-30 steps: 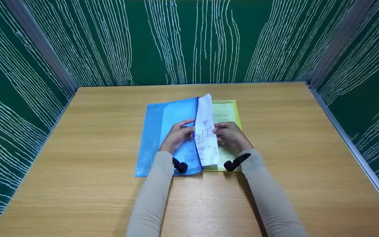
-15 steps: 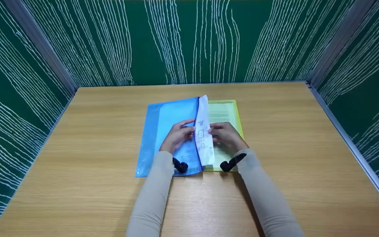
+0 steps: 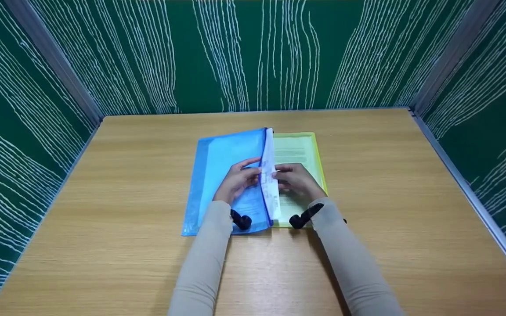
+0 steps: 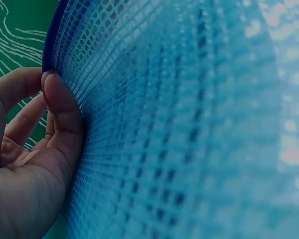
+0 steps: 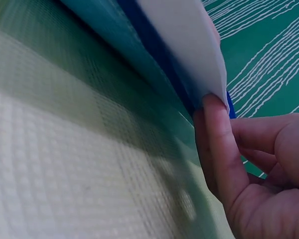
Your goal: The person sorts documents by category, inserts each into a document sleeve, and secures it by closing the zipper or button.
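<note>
A translucent blue mesh document pouch lies at the middle of the table, its right edge lifted. My left hand pinches that dark blue edge between thumb and fingers, as the left wrist view also shows. White papers with handwriting stick out of the pouch's open right side as a narrow strip. My right hand pinches the papers' outer edge; in the right wrist view the white sheets run from its fingers in past the blue rim. The rest of the papers shows faintly through the mesh.
Partly under the blue pouch lies a yellow-green mesh pouch with a printed sheet inside. The wooden table is bounded by green walls with white wavy lines at the back and sides.
My right hand has moved left with the papers, which have slid further into the blue pouch, so a narrower strip shows. My left hand has stayed at the pouch's edge.
</note>
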A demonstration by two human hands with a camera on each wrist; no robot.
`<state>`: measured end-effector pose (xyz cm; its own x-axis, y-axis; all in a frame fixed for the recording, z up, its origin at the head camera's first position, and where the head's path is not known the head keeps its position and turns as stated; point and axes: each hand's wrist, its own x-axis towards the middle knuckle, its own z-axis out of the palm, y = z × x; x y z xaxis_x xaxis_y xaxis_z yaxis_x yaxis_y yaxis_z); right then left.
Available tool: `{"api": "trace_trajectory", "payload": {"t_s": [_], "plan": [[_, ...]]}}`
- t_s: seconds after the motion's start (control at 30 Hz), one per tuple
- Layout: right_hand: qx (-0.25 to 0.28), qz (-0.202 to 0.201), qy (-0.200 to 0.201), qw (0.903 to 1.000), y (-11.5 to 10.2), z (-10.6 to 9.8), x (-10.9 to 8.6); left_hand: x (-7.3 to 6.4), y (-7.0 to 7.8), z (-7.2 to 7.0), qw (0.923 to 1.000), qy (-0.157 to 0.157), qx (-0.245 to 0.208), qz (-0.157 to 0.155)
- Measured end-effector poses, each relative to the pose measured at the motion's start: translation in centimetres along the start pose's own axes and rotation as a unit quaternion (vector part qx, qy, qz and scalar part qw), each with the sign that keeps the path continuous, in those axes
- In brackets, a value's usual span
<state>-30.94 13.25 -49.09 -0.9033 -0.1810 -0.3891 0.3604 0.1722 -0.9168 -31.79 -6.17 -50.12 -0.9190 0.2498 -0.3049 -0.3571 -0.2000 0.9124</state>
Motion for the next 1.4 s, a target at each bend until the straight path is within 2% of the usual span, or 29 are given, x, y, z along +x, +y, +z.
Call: {"api": "trace_trajectory", "payload": {"t_s": [0.23, 0.5, 1.03, 1.4], "plan": [[0.030, -0.014, 0.001, 0.9994, 0.1, 0.6, 0.1, -0.1, -0.1, 0.3, 0.9997, -0.013, -0.014, 0.012], [0.048, 0.009, 0.018, 0.9986, 0.1, 0.9, 0.1, -0.1, 0.0, 0.3, 0.9997, -0.001, -0.022, 0.003], [0.023, -0.002, 0.017, 0.9996, -0.1, 2.2, 0.3, -0.3, -0.2, 0.1, 0.9998, -0.006, -0.021, 0.002], [0.027, -0.008, -0.009, 0.9996, 0.0, 2.2, 0.1, -0.1, -0.8, -0.1, 0.9996, -0.005, -0.027, -0.006]]}}
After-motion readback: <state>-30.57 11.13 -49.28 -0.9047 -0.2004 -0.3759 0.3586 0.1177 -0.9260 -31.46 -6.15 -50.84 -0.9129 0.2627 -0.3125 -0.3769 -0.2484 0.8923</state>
